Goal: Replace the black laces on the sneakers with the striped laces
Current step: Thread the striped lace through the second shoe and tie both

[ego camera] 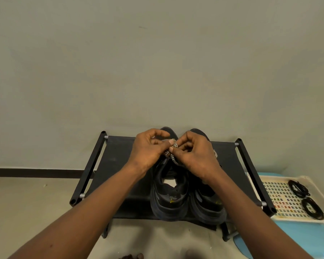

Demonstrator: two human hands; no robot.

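Note:
Two black sneakers stand side by side on a black shoe rack (120, 165), heels toward me: the left sneaker (168, 195) and the right sneaker (206, 202). A black-and-white striped lace (174, 148) runs over the left sneaker's upper. My left hand (148, 148) and my right hand (193, 152) meet above it, and both pinch the striped lace between thumb and fingers. A bit of striped lace (215, 153) also shows beside my right hand on the right sneaker. Two coiled black laces (298, 188) (312, 208) lie in a tray at the right.
The cream perforated tray (281, 199) sits on a light blue surface (288, 238) right of the rack. A plain wall stands behind the rack, with a dark skirting strip (36, 172) at floor level. The beige floor (26, 202) spreads to the left.

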